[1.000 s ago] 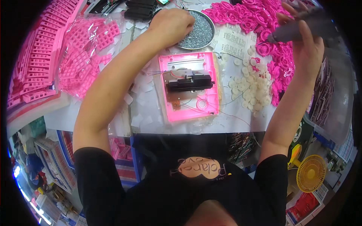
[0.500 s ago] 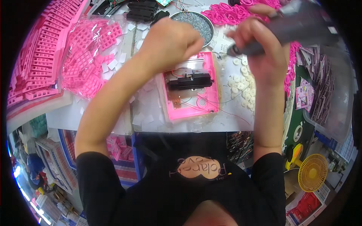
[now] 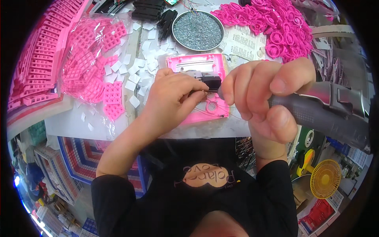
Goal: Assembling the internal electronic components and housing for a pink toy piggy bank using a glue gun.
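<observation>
On the table before me lies a pink plastic housing [image 3: 197, 117] with a black part [image 3: 212, 81] set across its middle. Thin wires run from it to the right. My left hand [image 3: 173, 94] reaches over the housing's left side, thumb and forefinger pinched together at the black part; whatever is between them is too small to make out. My right hand [image 3: 268, 91] is wrapped round a dark grey power screwdriver [image 3: 316, 108] with a metal lever. Its front end points left toward the black part, and my fingers partly hide it.
A round tray of small screws [image 3: 198, 31] stands behind the housing. Pink ring-shaped parts [image 3: 282, 29] pile up at the back right. Bagged pink keypads [image 3: 85, 59] and white paper squares [image 3: 136, 75] lie to the left. Black plastic parts [image 3: 167, 23] sit beside the tray.
My left hand has come down from near the screw tray to the black part. My right hand has brought the screwdriver down and nearer the housing.
</observation>
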`<action>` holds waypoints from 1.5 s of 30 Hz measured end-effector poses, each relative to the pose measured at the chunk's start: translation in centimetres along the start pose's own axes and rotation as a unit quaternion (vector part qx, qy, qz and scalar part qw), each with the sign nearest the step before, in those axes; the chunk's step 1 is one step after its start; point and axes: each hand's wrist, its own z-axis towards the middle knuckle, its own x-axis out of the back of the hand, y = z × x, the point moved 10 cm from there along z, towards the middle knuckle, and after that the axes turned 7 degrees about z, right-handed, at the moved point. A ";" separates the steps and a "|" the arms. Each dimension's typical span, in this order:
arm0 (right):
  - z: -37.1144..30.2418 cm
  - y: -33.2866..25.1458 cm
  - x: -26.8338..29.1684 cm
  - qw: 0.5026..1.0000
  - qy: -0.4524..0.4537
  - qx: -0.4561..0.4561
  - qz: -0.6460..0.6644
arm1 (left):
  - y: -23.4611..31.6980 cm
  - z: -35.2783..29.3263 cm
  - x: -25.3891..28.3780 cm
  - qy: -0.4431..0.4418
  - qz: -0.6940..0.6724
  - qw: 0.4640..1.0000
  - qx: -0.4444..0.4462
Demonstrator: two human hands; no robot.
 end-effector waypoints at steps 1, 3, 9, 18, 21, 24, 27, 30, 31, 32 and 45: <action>0.0 0.2 0.0 1.000 0.002 0.002 -0.001 | 0.1 0.0 0.0 0.001 0.007 1.000 -0.006; -0.1 0.5 -0.1 1.000 0.009 -0.004 -0.005 | 0.3 0.2 0.1 0.003 0.020 1.000 -0.019; -0.1 0.7 -0.1 1.000 -0.002 -0.003 -0.015 | 1.7 -0.4 1.5 0.093 0.141 0.983 -0.068; 0.0 4.4 1.1 0.998 -0.035 0.019 -0.056 | -2.1 -2.5 -0.9 0.069 0.256 0.964 -0.035; -0.2 5.2 1.1 0.996 -0.043 0.013 -0.077 | -2.7 -2.5 -1.2 0.055 0.228 0.971 -0.037; -0.1 5.6 0.8 0.997 -0.043 0.004 -0.070 | -2.9 -2.6 -1.1 0.061 0.221 0.972 -0.040; -0.2 5.9 0.3 0.997 -0.040 -0.009 -0.067 | -2.7 -2.5 -1.0 0.069 0.216 0.973 -0.047; -0.4 6.1 -0.1 0.995 -0.025 -0.015 -0.094 | -2.7 -2.6 -0.9 0.076 0.212 0.973 -0.054; -0.4 6.2 -0.1 0.994 -0.023 -0.015 -0.101 | -2.7 -2.7 -0.9 0.078 0.212 0.972 -0.058; -0.4 6.3 -0.2 0.994 -0.030 -0.011 -0.101 | -2.7 -2.7 -0.9 0.079 0.212 0.972 -0.063; 0.7 6.2 -1.8 0.981 -0.135 0.014 -0.140 | -2.0 -2.7 -0.9 0.083 0.219 0.967 -0.097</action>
